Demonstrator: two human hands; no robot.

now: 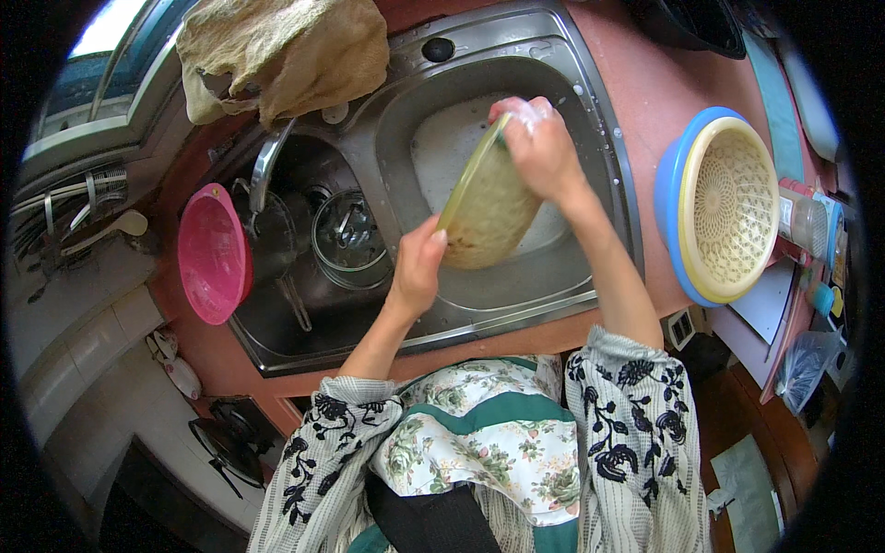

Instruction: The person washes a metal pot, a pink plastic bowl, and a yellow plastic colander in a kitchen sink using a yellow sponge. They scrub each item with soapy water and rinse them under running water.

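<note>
Tilted on its side over the right sink basin point(406, 148) is a yellowish-green basin or bowl point(487, 207), its underside marked with brown stains. My left hand point(417, 266) grips its near-left rim. My right hand point(543, 145), with white suds on the fingers, is at its far rim and seems to press something greenish there, mostly hidden by the fingers. Whitish soapy water point(442, 148) lies in the sink below.
A glass-lidded pot point(349, 238) and a strainer point(269, 231) sit in the left basin under the tap point(269, 166). A pink bowl point(211, 256) stands at left; a cream colander point(729, 207) nests in a blue basin point(667, 200) at right. A cloth point(290, 55) hangs behind the tap.
</note>
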